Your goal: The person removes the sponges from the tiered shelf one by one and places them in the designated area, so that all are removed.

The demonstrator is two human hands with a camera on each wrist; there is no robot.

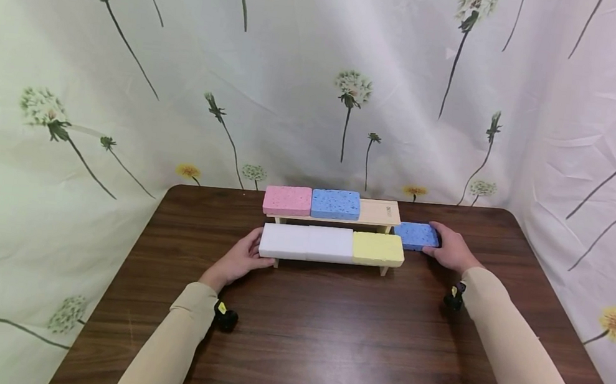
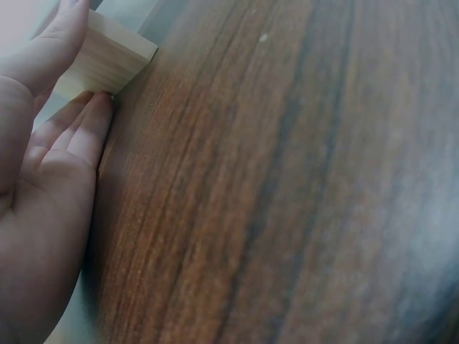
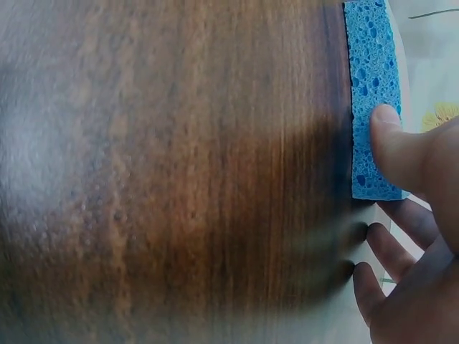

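Note:
My left hand (image 1: 240, 257) grips the left end of the front low wooden rack (image 1: 384, 271), thumb at the near side and fingers behind. Its pale wooden leg (image 2: 107, 63) shows between thumb and fingers in the left wrist view. On this rack lie two white blocks (image 1: 305, 242) and a yellow sponge (image 1: 378, 249) in a row. At the right, my right hand (image 1: 453, 250) pinches the right end of a blue sponge (image 1: 415, 236) low over the table, its thumb on the near face. That sponge's pores show in the right wrist view.
Behind the front rack stands a second wooden rack (image 1: 379, 211), bearing a pink sponge (image 1: 287, 200) and another blue sponge (image 1: 336, 204) side by side. Both racks stand on a dark wooden table (image 1: 320, 343). A flower-printed curtain (image 1: 296, 90) hangs along the table's back edge and sides.

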